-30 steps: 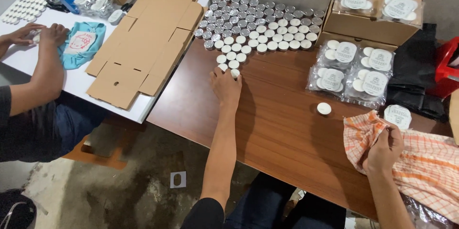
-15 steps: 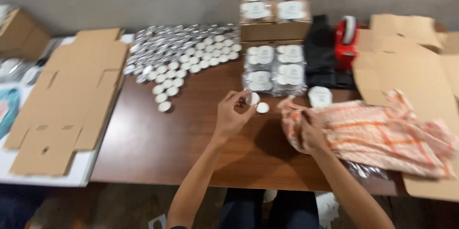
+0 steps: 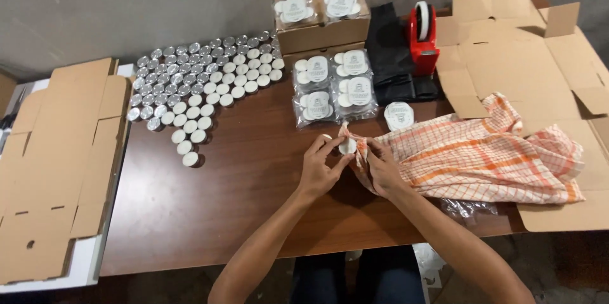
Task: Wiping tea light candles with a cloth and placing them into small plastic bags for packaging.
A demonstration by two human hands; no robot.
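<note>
Your left hand [image 3: 320,167] now pinches a small white tin [image 3: 347,146], brought mid-desk from the far-left cluster; right hand [image 3: 382,167] grips the checked cloth [image 3: 482,152] against it.

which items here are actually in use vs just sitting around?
In use:
- left hand and right hand, both on the small white tealight
- orange checked cloth, gripped by the right hand

Lying about:
- loose tealights
- bagged tealight packs
- cardboard box
- red tape dispenser
- flat cardboard blanks
</note>
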